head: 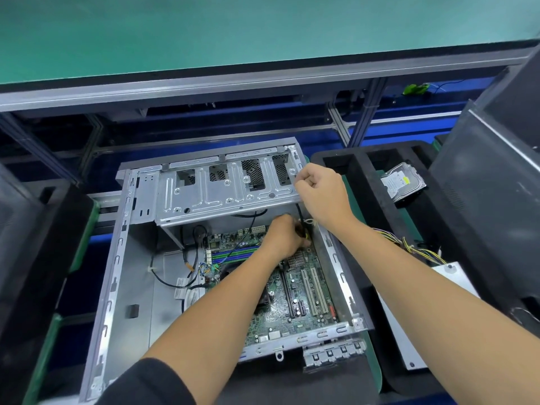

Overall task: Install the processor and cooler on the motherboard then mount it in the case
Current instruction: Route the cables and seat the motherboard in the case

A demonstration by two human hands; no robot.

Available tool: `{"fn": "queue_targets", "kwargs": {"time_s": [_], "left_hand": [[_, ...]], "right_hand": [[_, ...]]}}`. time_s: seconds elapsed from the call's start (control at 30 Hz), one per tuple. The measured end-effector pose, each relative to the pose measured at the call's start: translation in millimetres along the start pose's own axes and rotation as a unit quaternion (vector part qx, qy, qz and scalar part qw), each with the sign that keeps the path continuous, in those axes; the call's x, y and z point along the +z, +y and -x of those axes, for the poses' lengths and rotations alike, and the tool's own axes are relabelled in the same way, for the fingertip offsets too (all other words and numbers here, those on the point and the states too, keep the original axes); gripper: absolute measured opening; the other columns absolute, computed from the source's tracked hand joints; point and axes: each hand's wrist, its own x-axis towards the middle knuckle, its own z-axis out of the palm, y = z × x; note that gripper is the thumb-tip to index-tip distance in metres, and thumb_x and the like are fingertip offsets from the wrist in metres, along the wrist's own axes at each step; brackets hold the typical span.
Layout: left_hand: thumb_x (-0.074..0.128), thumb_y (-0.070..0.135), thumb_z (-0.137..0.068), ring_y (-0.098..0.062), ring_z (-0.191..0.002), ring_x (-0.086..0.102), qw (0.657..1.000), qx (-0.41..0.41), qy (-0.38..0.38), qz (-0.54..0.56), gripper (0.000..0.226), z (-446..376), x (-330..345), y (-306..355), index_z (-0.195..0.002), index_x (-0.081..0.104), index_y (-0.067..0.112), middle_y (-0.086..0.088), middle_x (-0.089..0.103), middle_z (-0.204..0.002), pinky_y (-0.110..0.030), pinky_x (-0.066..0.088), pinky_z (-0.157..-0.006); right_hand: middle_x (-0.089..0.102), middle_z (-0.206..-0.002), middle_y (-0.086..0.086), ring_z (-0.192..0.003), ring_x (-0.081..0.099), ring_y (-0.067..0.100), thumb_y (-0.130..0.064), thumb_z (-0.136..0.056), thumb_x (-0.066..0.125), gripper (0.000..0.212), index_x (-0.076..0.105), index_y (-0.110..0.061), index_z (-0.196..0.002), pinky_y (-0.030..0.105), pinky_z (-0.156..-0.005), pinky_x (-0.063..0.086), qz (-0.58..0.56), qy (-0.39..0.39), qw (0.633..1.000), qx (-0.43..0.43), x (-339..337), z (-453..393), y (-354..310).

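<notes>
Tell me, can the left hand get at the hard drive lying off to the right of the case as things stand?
Probably not easily. The left hand is down inside the case, and the right hand and its forearm lie across the way to the hard drive. The right hand is nearer.

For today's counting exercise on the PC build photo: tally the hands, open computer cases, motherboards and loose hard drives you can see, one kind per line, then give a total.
Hands: 2 (left hand, right hand)
Open computer cases: 1 (case)
Motherboards: 1 (motherboard)
Loose hard drives: 1 (hard drive)
Total: 5
</notes>
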Motion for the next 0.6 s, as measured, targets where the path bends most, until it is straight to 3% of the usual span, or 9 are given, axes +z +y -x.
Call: {"fn": "queue_targets", "kwargs": {"time_s": [0.13, 0.4, 0.6], "left_hand": [[0.083, 0.022, -0.071, -0.022, -0.083, 0.059, 0.999, -0.002, 0.034, 0.034, 0.031, -1.4, 6.7, -0.9, -0.085, 0.057, 0.013, -0.005, 0.062, -0.088, -0.029, 0.047, -0.070], [0.084, 0.022, -0.068, -0.025, -0.084, 0.065, 0.999, -0.003, 0.036, 0.025, 0.034, -0.7, 12.3, 0.4, -0.091, 0.065, 0.005, -0.010, 0.069, -0.091, -0.035, 0.054, -0.073], [0.084, 0.024, -0.069, -0.023, -0.081, 0.065, 0.998, 0.003, 0.050, 0.026, 0.032, 0.1, 15.9, -1.5, -0.089, 0.067, 0.005, -0.009, 0.069, -0.089, -0.036, 0.055, -0.073]], "right_hand": [[0.060, -0.060, 0.011, -0.051, 0.040, 0.009, -0.008, -0.081, 0.055, 0.010, 0.063, -0.008, -0.076, 0.019, -0.049, 0.033, 0.001, 0.002, 1.000, 0.000, 0.0, -0.5, 0.9], [0.060, -0.061, 0.013, -0.053, 0.041, 0.011, -0.007, -0.082, 0.055, 0.010, 0.064, -0.007, -0.077, 0.014, -0.048, 0.031, 0.004, 0.000, 1.000, -0.002, -0.8, -1.5, 1.2], [0.057, -0.059, 0.011, -0.053, 0.040, 0.009, -0.007, -0.083, 0.055, 0.010, 0.063, -0.006, -0.077, 0.019, -0.050, 0.032, 0.000, 0.001, 1.000, -0.005, -0.8, -0.6, 0.2]]}}
